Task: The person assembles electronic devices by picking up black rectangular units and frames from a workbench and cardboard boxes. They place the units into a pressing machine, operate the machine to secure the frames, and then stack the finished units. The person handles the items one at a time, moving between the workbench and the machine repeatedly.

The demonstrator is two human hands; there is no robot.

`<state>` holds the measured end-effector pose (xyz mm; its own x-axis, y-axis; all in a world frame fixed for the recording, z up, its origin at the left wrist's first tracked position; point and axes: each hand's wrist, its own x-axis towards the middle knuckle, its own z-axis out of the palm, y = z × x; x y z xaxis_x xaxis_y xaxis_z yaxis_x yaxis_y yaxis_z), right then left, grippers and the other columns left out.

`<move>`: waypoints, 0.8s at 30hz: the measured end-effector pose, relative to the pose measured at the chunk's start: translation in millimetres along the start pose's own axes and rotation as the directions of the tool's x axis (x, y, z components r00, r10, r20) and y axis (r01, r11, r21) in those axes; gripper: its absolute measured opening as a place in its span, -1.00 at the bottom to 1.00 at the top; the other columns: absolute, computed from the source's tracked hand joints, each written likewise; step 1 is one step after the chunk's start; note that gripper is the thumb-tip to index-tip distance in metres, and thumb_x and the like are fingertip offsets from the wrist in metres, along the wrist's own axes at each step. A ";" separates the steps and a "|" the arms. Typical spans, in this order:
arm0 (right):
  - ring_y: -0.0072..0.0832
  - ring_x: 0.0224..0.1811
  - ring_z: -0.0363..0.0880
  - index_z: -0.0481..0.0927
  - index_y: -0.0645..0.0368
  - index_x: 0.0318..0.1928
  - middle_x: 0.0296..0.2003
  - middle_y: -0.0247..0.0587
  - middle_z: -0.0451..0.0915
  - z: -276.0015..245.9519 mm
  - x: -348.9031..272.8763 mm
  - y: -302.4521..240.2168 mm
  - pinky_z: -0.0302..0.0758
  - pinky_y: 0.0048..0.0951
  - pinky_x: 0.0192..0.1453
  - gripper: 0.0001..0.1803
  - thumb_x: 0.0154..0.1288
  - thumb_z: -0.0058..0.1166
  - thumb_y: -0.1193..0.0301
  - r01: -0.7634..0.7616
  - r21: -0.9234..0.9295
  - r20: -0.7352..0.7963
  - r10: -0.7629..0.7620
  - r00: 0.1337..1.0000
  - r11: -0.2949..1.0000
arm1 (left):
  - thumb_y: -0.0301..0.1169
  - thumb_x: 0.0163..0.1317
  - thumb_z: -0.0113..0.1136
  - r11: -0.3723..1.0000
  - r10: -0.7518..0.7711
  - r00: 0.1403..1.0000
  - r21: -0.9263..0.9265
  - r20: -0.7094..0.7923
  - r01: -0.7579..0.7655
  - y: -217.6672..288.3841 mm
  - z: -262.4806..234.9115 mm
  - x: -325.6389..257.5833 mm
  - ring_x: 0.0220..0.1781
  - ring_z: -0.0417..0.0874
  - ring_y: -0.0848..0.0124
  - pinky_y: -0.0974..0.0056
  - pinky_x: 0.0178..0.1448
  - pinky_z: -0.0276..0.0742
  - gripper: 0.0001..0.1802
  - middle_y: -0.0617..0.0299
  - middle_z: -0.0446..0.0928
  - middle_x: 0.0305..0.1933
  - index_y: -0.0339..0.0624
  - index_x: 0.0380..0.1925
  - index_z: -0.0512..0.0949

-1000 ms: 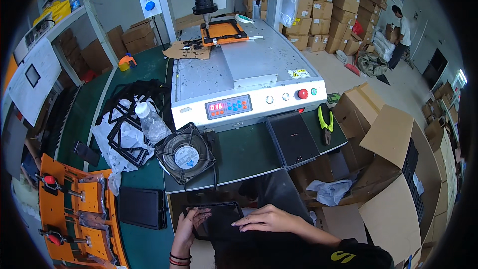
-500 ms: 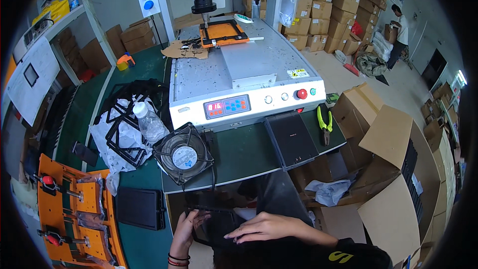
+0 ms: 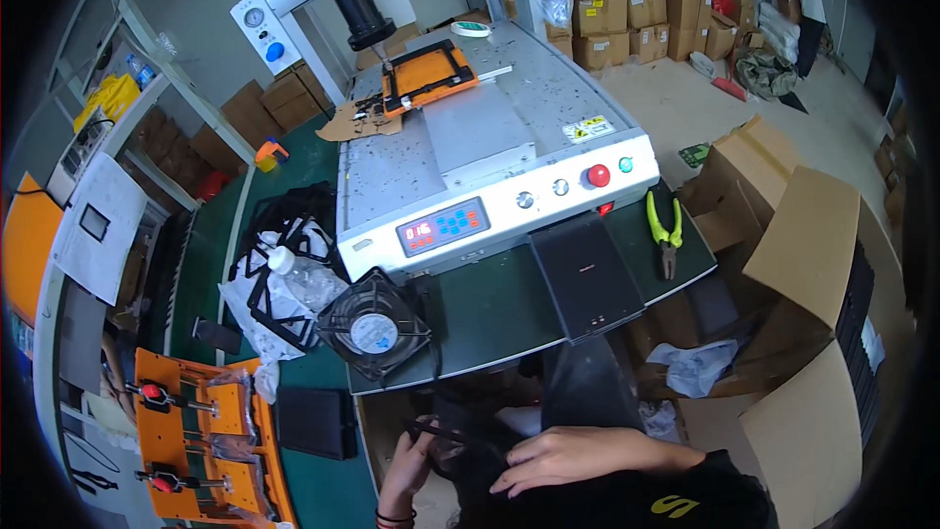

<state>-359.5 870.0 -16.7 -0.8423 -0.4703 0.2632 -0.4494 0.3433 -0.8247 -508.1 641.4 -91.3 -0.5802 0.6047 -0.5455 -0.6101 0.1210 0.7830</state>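
Note:
Low in front of me, below the bench edge, my left hand (image 3: 407, 465) grips a thin black plastic frame (image 3: 452, 436) by its left side. My right hand (image 3: 580, 456) lies palm down at the frame's right end, fingers stretched out and its thumb hidden. Against my black clothing, the frame's lower part is hard to make out. On the bench ahead sit a square black fan (image 3: 375, 328) and a stack of flat black panels (image 3: 587, 276). A closed-looking black rectangular part (image 3: 315, 422) rests at the left.
Beyond stands a white bench machine (image 3: 578, 171) holding an orange fixture (image 3: 429, 76). Yellow-green pliers (image 3: 665, 235) lie right of the panels. Open cartons (image 3: 803, 245) crowd the right; orange clamp jigs (image 3: 206, 431) stand left. A clear bottle (image 3: 305, 279) leans among black frames. A person (image 3: 803, 5) stands far right.
My view has turned and tilted, so the bench appears shifted. The black frame has tipped in my left hand and looks more edge-on. My right hand stays close to it.

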 end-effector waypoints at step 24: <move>-0.39 -0.37 0.63 0.60 0.11 -0.01 -0.33 -0.18 0.65 2.3 -1.7 7.6 0.51 -0.47 -0.25 -0.68 0.24 0.13 0.30 -0.200 0.311 -0.031 0.220 0.975 0.929 | -0.29 0.36 -0.02 0.974 -0.142 0.982 0.194 0.124 0.116 -2.6 3.1 37.8 -0.04 0.59 0.22 0.14 0.05 0.56 -0.67 0.00 0.53 -0.07 -0.35 -0.03 0.39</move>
<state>-360.8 871.6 -24.6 -0.9294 -0.3577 0.0904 -0.1565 0.1602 -0.9746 -526.7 666.4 -113.1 -0.4164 0.6741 -0.6101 -0.5570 0.3412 0.7572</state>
